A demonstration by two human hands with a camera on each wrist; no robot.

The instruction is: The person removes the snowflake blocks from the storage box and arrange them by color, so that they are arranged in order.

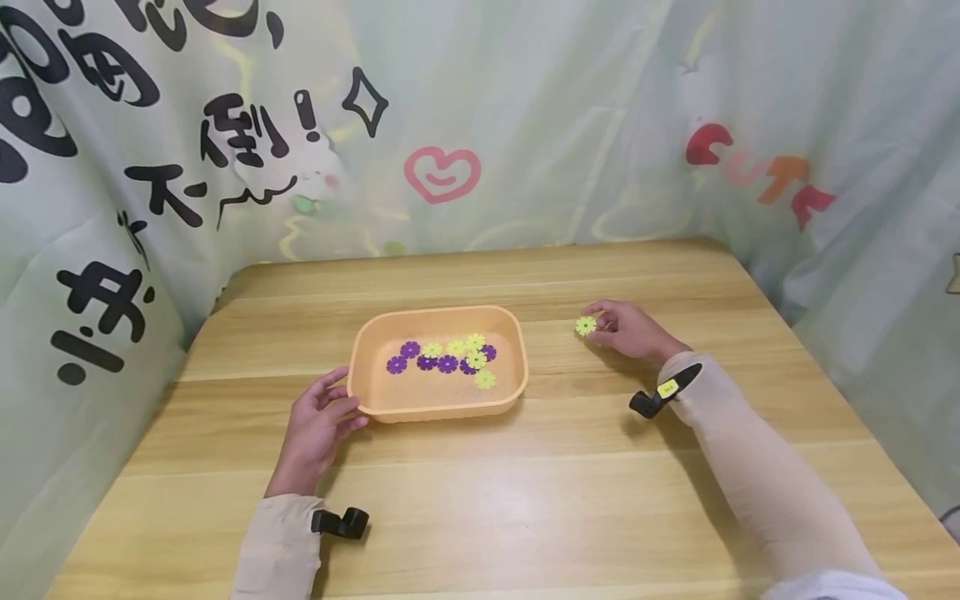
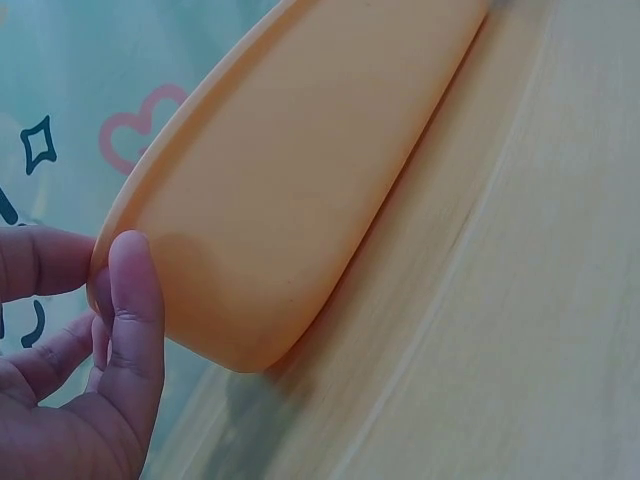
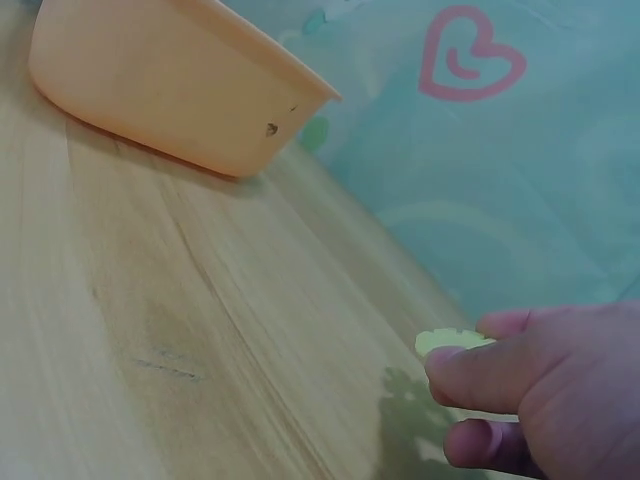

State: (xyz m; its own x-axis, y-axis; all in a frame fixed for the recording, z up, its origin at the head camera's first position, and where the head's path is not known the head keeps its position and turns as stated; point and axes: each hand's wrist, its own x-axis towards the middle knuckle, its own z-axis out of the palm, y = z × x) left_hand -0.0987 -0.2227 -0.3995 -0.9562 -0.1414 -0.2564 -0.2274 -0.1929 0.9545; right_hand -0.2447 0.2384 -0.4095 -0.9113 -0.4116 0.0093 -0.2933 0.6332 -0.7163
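An orange plastic tray (image 1: pixel 405 408) stands on the table, with several purple flower-shaped pieces (image 1: pixel 447 363) and several yellow ones (image 1: pixel 485 379) lying inside. At its left end my left hand (image 1: pixel 318 425) pinches the rim; the left wrist view shows thumb and fingers on either side of the tray wall (image 2: pixel 260 200). Off to the tray's right, my right hand (image 1: pixel 628 329) holds a yellow flower-shaped piece (image 1: pixel 586 326) above the table. In the right wrist view, thumb and finger grip that yellow piece (image 3: pixel 448 340), partly hiding it.
The wooden table (image 1: pixel 480 508) reaches back to a pale printed curtain (image 1: pixel 540 125), which also hangs along both sides. Each wrist wears a black strap with a small camera, such as the right wrist camera (image 1: pixel 647 405).
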